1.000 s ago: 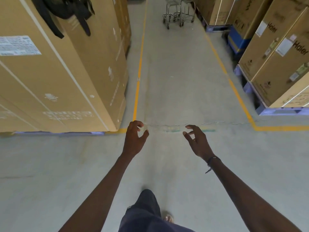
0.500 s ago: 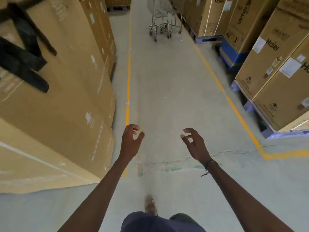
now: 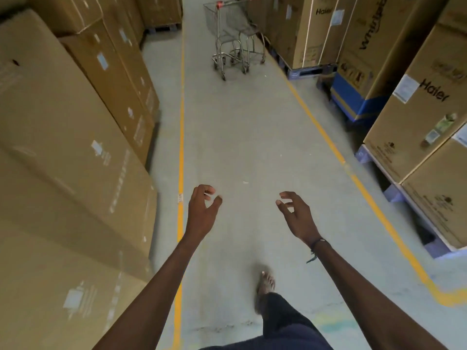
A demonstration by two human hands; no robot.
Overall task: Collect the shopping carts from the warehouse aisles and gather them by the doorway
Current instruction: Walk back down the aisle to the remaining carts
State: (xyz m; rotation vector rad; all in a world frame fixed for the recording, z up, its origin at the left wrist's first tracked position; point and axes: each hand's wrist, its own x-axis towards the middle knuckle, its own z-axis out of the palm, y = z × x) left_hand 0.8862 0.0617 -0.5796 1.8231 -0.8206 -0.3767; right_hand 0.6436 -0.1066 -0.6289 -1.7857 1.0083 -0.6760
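A metal shopping cart [image 3: 228,31] with red handle ends stands far down the aisle, close to the boxes on the right; a second cart seems nested beside it. My left hand [image 3: 202,213] and my right hand [image 3: 297,215] are stretched out in front of me over the bare floor, well short of the carts. Both hands hold nothing, with fingers loosely curled and apart. A dark cord sits on my right wrist.
Tall cardboard boxes [image 3: 75,160] line the left side. On the right, Haier boxes [image 3: 417,117] and others stand on blue pallets [image 3: 353,102]. Yellow floor lines [image 3: 181,152] edge the concrete aisle. My foot [image 3: 265,286] steps forward.
I have walked from the cross aisle into this aisle. The carts are nearer and larger in view, and the floor crack has passed behind me. Both hands keep the same raised, empty pose.
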